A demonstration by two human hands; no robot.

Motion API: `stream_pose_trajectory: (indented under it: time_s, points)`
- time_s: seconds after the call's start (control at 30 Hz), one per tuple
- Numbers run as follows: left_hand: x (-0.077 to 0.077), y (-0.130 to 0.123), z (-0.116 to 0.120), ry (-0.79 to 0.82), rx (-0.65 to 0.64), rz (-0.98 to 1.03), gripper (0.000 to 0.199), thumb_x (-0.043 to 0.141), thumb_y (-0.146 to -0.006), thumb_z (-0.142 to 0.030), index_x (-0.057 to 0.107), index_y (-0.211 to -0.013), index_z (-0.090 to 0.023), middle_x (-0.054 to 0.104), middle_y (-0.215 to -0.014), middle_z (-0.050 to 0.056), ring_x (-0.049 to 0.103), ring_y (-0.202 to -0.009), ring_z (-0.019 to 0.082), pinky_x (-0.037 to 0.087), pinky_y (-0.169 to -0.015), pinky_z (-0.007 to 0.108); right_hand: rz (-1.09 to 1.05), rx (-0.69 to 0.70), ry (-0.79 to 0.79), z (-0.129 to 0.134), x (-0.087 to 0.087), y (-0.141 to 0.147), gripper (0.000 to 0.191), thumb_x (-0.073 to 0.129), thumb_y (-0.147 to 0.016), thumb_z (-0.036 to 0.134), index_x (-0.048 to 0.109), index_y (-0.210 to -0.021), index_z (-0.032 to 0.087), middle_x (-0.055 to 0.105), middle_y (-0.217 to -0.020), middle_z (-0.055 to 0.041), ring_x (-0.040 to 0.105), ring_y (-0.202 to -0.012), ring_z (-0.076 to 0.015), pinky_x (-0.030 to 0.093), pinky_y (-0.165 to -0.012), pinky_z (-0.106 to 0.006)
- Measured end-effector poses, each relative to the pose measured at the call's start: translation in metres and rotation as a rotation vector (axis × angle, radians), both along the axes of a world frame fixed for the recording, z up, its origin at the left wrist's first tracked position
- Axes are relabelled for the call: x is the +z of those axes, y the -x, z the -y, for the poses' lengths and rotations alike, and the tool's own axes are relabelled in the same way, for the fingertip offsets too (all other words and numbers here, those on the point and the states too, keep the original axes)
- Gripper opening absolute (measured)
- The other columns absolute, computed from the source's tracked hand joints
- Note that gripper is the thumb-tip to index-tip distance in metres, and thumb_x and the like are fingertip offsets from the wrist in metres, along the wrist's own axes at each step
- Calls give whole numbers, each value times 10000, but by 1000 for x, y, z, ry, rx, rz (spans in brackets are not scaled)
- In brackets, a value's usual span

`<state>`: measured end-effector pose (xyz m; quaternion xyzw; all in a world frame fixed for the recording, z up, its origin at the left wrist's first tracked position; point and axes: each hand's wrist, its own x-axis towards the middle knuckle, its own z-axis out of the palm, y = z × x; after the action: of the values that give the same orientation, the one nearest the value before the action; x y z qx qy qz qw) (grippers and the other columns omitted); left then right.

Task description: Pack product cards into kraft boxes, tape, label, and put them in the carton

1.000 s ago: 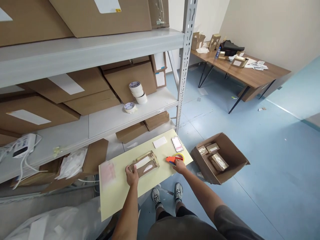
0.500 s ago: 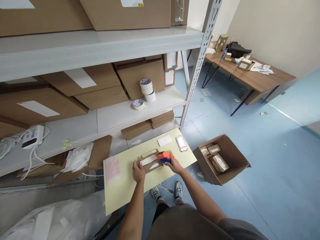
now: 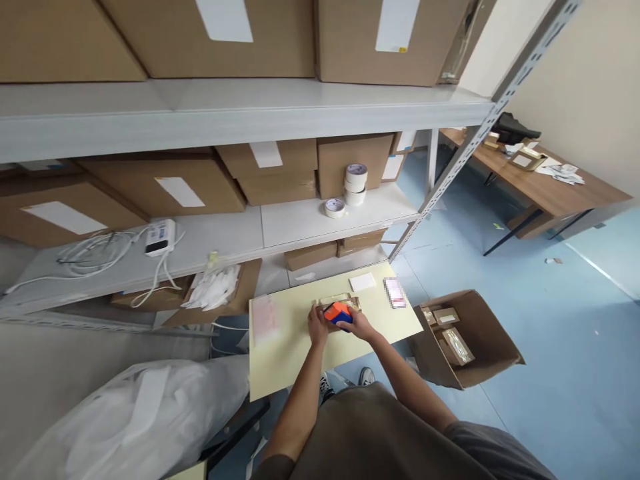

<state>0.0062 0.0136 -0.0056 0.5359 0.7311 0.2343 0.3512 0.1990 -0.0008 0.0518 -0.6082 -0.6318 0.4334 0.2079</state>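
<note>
My right hand (image 3: 359, 325) is wrapped round an orange and blue tape dispenser (image 3: 339, 313), which is over a small cardboard box (image 3: 354, 299). The box lies on a pale yellow board (image 3: 280, 373). At the box's left end my left hand (image 3: 317, 325) is closed on its side, close to the dispenser's left end. Dispenser and hands hide most of the box's top. Behind the box a white card (image 3: 363, 281) lies on the board. To its right is a blurred-out pink and white item (image 3: 395, 293), and a pinkish sheet (image 3: 265, 318) is at the left.
An open carton (image 3: 493, 340) with several small boxes stands on the floor at right. Tape rolls (image 3: 335, 208) and a white power strip (image 3: 161, 237) sit on the metal shelf (image 3: 295, 229). A plastic-wrapped bundle (image 3: 190, 413) is at lower left, and a wooden table (image 3: 560, 187) at far right.
The tape dispenser has moved from the box's right end leftward across its top, near my left hand. My left hand stays on the box. The camera view has turned left.
</note>
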Motion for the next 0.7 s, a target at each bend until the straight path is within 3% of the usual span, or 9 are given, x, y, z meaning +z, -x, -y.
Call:
stream_pose_trajectory:
  time_s: [0.17,0.3,0.43,0.57,0.7]
  points:
    - [13,28,-5,-99,67,22,640,476,-1047,-395,327,-1646,-225,488,-1625,132,450,-1500,283,408,-1199,404,-13,-7,16,0,1,2,551,739,-838,643,646,-1161,206,744,-972,-67,686,-874,-269,524,-804,-365]
    - [27,39,-22,-14,75,429,611,473,-996,-658,687,-1344,-203,726,-1325,142,676,-1231,289,532,-1034,390,-42,-19,39,0,7,1,556,723,-835,671,654,-1140,211,745,-967,-58,680,-861,-254,521,-780,-347]
    - [46,35,-38,251,18,819,765,614,-816,-831,789,-1067,-130,791,-1031,171,748,-938,287,572,-792,365,-66,39,12,-1,14,-5,598,728,-828,684,667,-1178,203,754,-1005,-68,686,-885,-259,523,-790,-350]
    - [65,34,-43,222,5,979,634,844,-679,-689,800,-967,-125,783,-903,134,723,-806,224,534,-694,300,-102,116,2,-4,19,-15,606,745,-826,675,683,-1211,211,763,-1016,-58,695,-898,-256,530,-799,-345]
    - [82,35,-41,-9,50,845,409,889,-639,-506,789,-828,-157,768,-808,79,688,-739,189,539,-745,309,-95,133,15,-13,27,-20,563,715,-849,677,710,-1156,205,763,-981,-62,698,-890,-257,525,-778,-330]
